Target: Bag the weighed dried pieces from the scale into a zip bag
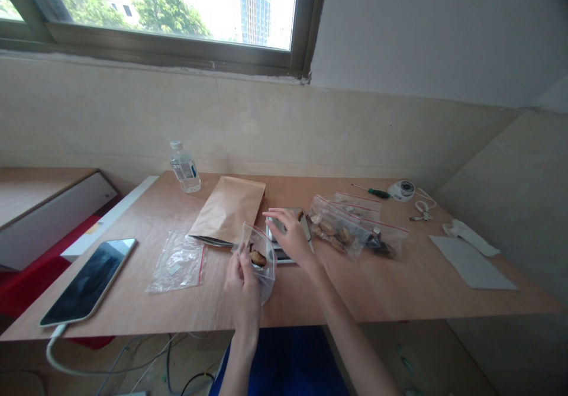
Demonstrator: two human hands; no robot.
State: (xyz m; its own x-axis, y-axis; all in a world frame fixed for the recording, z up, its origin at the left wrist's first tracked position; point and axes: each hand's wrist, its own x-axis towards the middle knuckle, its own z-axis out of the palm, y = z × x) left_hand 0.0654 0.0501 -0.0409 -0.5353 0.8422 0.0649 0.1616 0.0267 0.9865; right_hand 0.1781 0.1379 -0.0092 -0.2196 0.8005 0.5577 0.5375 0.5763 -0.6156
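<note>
My left hand [243,280] pinches the edge of a clear zip bag [267,283] near the table's front edge. A brown dried piece [258,258] shows in the bag. My right hand [290,234] is over a small silver scale [286,260], its fingers apart and nothing visible between them. Small dark bits lie at the scale's back right corner. Left of the bag is a brown paper pouch [233,206], its open end toward me. A flat clear zip bag [177,263] with a red seal lies further left.
Filled zip bags [339,230] lie right of the scale. A water bottle [185,168] stands at the back left, a tablet [91,280] with a cable at the front left. At the right are a screwdriver [378,193], a white camera [402,190] and a white sheet [473,263].
</note>
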